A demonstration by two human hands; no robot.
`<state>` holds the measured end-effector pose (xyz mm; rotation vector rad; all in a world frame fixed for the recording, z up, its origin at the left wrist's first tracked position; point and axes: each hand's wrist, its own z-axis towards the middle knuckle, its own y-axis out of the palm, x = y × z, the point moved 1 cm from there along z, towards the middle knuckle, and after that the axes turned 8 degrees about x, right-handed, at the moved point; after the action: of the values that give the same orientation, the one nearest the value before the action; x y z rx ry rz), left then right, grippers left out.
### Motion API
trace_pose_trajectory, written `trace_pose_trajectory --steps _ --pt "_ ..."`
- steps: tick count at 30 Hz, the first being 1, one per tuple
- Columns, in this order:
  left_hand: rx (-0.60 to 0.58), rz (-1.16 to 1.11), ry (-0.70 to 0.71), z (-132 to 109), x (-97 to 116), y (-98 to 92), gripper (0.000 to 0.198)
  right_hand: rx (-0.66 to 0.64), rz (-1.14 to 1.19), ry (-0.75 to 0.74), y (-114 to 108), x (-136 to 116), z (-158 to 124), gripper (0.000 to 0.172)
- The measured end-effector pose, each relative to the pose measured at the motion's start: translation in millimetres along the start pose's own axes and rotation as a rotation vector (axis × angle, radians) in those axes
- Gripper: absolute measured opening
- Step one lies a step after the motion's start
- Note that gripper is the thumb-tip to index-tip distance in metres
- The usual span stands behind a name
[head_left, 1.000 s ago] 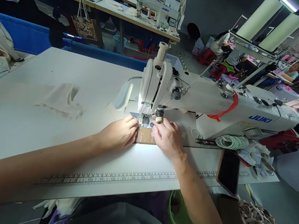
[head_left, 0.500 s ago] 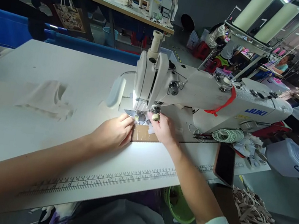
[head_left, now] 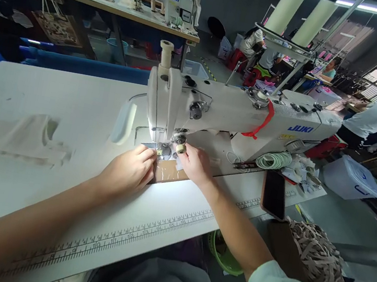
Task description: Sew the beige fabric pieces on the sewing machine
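My left hand [head_left: 129,168] is closed, its thumb and fingertips pinched together just left of the needle area of a white JUKI sewing machine [head_left: 230,109]. Whatever the fingertips hold is too small or hidden. On the other side, my right hand [head_left: 197,164] is closed with its fingertips beside a small round knob [head_left: 180,148] at the needle area; what it grips is hidden. A pale scrap [head_left: 179,164] shows by the right fingers. Between both hands lies a brown plate [head_left: 167,172] with bits of white thread on it.
A cream fabric piece [head_left: 26,139] lies on the white table at left. To the right are a phone [head_left: 274,194], a coil of pale green cord [head_left: 274,160] and scraps. Printed ruler marks [head_left: 131,235] run along the front edge. A lidded bin [head_left: 353,179] stands beyond.
The camera view has turned right, so the machine and table appear farther left and slightly lower. Both hands stay at the needle area, with little visible change in their hold.
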<state>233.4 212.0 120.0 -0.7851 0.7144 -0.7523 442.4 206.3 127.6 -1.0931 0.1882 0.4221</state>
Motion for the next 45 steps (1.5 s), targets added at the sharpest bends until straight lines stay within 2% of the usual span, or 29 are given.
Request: trace_pose_trajectory --steps 5,8,12,16,21,23,25,28,31,34,37,39,41,45 --pt "-0.077 -0.084 -0.097 0 -3 1.3 0.037 0.035 -0.031 -0.032 1 2 0 0.035" --pt "-0.120 -0.136 -0.239 0 -8 -1.3 0.032 0.075 -0.021 -0.099 -3 5 -6 0.033" --pt "-0.241 -0.023 -0.440 -1 -18 -8.9 0.029 0.115 -0.015 -0.142 -5 4 -12 0.032" --pt "-0.287 -0.166 -0.599 -6 -27 -17.8 0.028 0.030 0.013 -0.202 -5 -5 -16 0.029" --pt "-0.254 -0.469 -0.769 -15 -26 -31.9 0.032 -0.090 0.132 -0.226 -3 -21 -26 0.021" --pt "-0.206 -0.565 -0.816 -19 -19 -38.9 0.035 -0.138 0.140 -0.192 -1 -28 -29 0.019" --pt "-0.154 -0.660 -0.850 -21 -8 -46.1 0.037 -0.179 0.147 -0.168 0 -35 -31 0.025" --pt "-0.081 -0.741 -0.857 -22 10 -56.7 0.036 -0.180 0.147 -0.168 4 -45 -31 0.034" --pt "-0.012 -0.747 -0.870 -24 22 -65.4 0.034 -0.143 0.168 -0.195 8 -48 -31 0.019" --pt "-0.035 -0.819 -0.985 -32 18 -70.4 0.034 -0.111 0.289 -0.181 11 -43 -30 0.012" --pt "-0.060 -0.948 -1.200 -47 2 -71.4 0.039 -0.112 0.502 -0.135 10 -36 -28 0.012" --pt "-0.116 -0.971 -1.288 -59 -9 -70.7 0.043 -0.116 0.545 -0.150 10 -34 -28 0.012" --pt "-0.208 -0.860 -1.241 -69 -16 -70.9 0.043 -0.105 0.445 -0.233 12 -33 -29 0.014" --pt "-0.352 -0.395 -1.013 -87 -23 -78.2 0.035 -0.036 0.094 -0.447 19 -33 -33 0.020"
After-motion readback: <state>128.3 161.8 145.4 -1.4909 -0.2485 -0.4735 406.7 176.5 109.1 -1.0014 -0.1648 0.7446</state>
